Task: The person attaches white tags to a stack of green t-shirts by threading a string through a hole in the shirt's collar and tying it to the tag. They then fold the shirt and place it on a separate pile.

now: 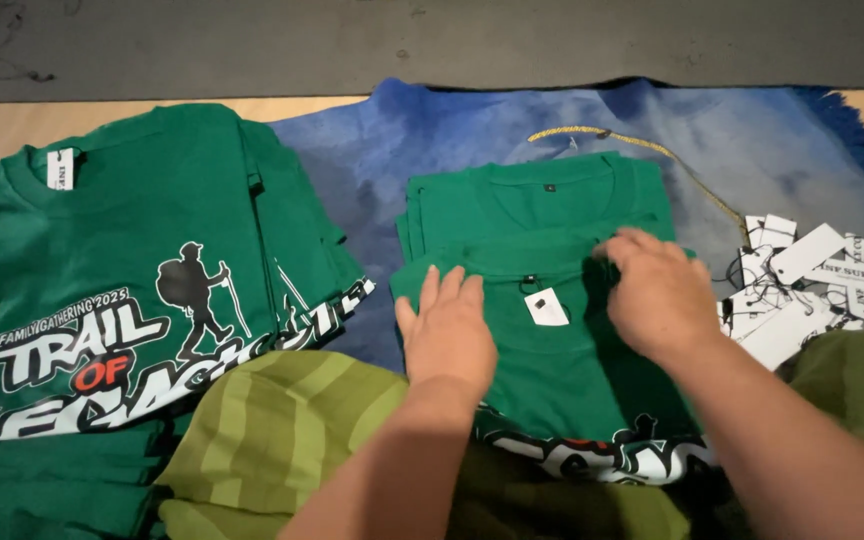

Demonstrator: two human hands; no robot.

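Observation:
A folded green T-shirt (552,370) with a white hang tag (547,307) at its collar lies in front of me on top of a stack of folded green shirts (537,200). My left hand (445,335) rests flat on the shirt's left shoulder, fingers spread. My right hand (657,290) presses on the right shoulder, fingertips curled at the fabric near the collar. Neither hand lifts anything.
A pile of unfolded green printed T-shirts (132,290) lies at the left. Loose white hang tags (812,280) with strings are heaped at the right. A blue cloth (402,140) covers the floor, a grey mat (432,40) lies beyond. My striped green-clad knees (272,440) are in front.

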